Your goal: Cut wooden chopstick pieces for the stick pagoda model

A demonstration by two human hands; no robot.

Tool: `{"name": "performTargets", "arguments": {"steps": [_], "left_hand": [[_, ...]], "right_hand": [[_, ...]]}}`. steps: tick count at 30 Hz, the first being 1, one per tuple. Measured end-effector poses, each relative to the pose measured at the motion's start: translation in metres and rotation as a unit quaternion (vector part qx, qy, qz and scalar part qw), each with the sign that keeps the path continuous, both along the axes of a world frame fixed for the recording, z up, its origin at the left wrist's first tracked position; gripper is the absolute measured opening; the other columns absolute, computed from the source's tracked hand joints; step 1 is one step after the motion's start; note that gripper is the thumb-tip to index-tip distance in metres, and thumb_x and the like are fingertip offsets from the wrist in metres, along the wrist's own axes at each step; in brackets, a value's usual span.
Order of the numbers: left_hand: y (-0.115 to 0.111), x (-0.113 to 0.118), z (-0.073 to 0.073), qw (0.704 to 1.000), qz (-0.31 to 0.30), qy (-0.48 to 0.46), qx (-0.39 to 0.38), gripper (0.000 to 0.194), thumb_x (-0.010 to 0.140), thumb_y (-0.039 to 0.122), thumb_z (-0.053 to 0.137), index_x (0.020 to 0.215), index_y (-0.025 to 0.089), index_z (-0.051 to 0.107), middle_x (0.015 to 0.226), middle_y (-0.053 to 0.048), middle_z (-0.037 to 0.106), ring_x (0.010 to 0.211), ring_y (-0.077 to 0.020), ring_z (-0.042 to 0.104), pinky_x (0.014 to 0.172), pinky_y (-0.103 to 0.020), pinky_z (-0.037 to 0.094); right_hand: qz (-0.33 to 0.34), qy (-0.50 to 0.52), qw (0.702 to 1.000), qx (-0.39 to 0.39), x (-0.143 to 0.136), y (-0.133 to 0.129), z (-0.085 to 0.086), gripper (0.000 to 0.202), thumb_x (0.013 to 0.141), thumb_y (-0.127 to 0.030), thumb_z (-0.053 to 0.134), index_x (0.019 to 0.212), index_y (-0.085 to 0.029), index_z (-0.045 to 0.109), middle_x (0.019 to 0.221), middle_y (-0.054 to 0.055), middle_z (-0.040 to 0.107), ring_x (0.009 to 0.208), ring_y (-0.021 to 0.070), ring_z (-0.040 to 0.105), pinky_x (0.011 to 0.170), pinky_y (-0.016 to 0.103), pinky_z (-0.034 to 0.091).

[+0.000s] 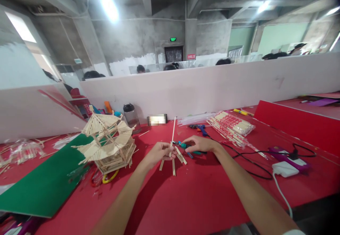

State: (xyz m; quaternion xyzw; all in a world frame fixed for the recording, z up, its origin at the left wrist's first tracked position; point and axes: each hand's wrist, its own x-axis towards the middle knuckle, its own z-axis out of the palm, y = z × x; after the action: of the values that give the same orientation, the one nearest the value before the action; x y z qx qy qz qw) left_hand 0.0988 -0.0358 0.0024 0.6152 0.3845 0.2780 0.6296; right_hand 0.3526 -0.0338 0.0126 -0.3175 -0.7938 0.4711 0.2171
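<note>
My left hand (pixel 161 153) is closed with its fingertips around a thin wooden stick (pixel 174 130) that points away from me over the red table (pixel 175 206). My right hand (pixel 200 145) grips pliers (pixel 183 145) with teal and dark handles. Their jaws meet the stick just above my left fingertips; whether they bite into it I cannot tell. Several short wooden sticks (pixel 181 156) lie fanned out below and beside my left hand. To the left stands a pavilion-like model (pixel 111 144) built of wooden sticks, with tiered roofs.
A blue glue gun (pixel 202 129) lies beyond my right hand. Behind it are packs of wooden chopsticks (pixel 231 125). Cables run to a purple-and-white power strip (pixel 289 159) at right. A green board (pixel 45 178), a dark-lidded bottle (pixel 130 114) and a white partition (pixel 212 90) also stand around.
</note>
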Motion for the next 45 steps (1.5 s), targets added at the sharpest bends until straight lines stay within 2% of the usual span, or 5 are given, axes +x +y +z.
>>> {"name": "performTargets", "arguments": {"steps": [7,16,31,39,45], "left_hand": [[-0.004,0.0,0.004,0.998,-0.016,-0.022,-0.057,0.039,0.077,0.043,0.074,0.099,0.011,0.071,0.1,-0.015,0.073,0.077,-0.0136,0.069,0.073,-0.022,0.054],[-0.007,0.002,0.008,0.993,-0.02,-0.048,-0.109,0.032,0.076,0.034,0.076,0.098,0.011,0.072,0.1,-0.014,0.073,0.075,-0.0126,0.071,0.07,-0.018,0.055],[-0.01,0.008,0.01,0.993,0.002,-0.051,-0.111,0.026,0.078,0.03,0.074,0.094,0.01,0.073,0.096,-0.014,0.075,0.074,-0.0127,0.071,0.066,-0.015,0.056],[-0.01,0.008,0.009,0.992,0.006,-0.047,-0.116,0.025,0.079,0.029,0.074,0.094,0.009,0.072,0.097,-0.014,0.074,0.074,-0.0123,0.071,0.067,-0.015,0.057],[-0.012,0.009,0.013,0.992,0.008,-0.041,-0.115,0.02,0.082,0.026,0.07,0.093,0.009,0.071,0.095,-0.013,0.075,0.072,-0.0108,0.071,0.067,-0.015,0.057]], "right_hand": [[0.025,0.017,0.996,-0.089,0.004,-0.005,0.003,0.039,0.081,-0.043,0.063,0.106,-0.014,0.069,0.099,0.007,0.07,0.083,0.0182,0.064,0.076,0.027,0.049],[0.037,0.009,0.991,-0.128,0.007,-0.007,0.008,0.042,0.081,-0.045,0.063,0.108,-0.014,0.07,0.105,0.008,0.071,0.087,0.0208,0.066,0.078,0.028,0.051],[0.055,0.007,0.993,-0.101,0.008,-0.005,0.003,0.042,0.085,-0.045,0.059,0.111,-0.013,0.069,0.106,0.009,0.07,0.091,0.0214,0.064,0.076,0.026,0.049],[0.049,-0.001,0.991,-0.122,0.008,-0.005,0.003,0.042,0.084,-0.045,0.061,0.111,-0.013,0.068,0.108,0.009,0.069,0.093,0.0217,0.065,0.076,0.026,0.049],[0.065,0.003,0.994,-0.089,0.008,-0.003,0.002,0.042,0.085,-0.044,0.06,0.112,-0.013,0.068,0.107,0.008,0.069,0.091,0.0208,0.063,0.076,0.026,0.048]]}}
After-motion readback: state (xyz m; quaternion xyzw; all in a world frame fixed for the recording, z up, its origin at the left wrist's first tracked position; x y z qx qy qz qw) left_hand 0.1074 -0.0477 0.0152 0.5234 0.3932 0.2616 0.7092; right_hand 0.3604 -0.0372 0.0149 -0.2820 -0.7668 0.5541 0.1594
